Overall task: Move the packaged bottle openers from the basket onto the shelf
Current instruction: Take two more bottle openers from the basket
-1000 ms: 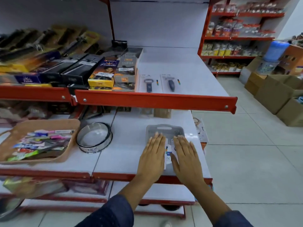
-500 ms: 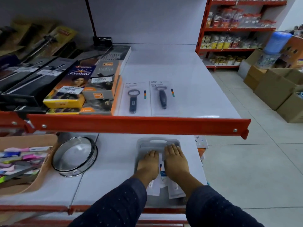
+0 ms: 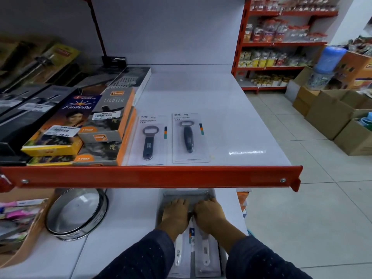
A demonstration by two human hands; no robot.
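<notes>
Stationery packets fill a tan tray (image 3: 30,246) at the far left edge of the lower shelf (image 3: 124,228). Just right of the tray rests a round steel sieve (image 3: 77,214), tilted, near the front half of that shelf. Above it, the upper shelf (image 3: 211,101) with its red front lip carries stacked boxes at its left side: a yellow Fudeda box (image 3: 60,129) and orange lighter boxes (image 3: 108,125) against the front edge. Beside the boxes lie 2 packaged bottle openers, flat and side by side near the front edge of the upper shelf: the left bottle opener pack (image 3: 150,140) touching the orange boxes, the right bottle opener pack (image 3: 190,137) just beside it, both with dark handles pointing to the front.

Below, toward the right end of the lower shelf, a grey basket (image 3: 187,195) sits with its far rim under the red lip. The left hand (image 3: 174,216) and the right hand (image 3: 210,215) lie palm down inside it, side by side, fingers curled down onto white-handled packs (image 3: 205,252); whether either hand grips a pack cannot be told. Dark sleeves (image 3: 141,256) run back to the bottom edge. Further right, cardboard boxes (image 3: 334,115) stand on the tiled floor before red racks of goods (image 3: 281,33).
</notes>
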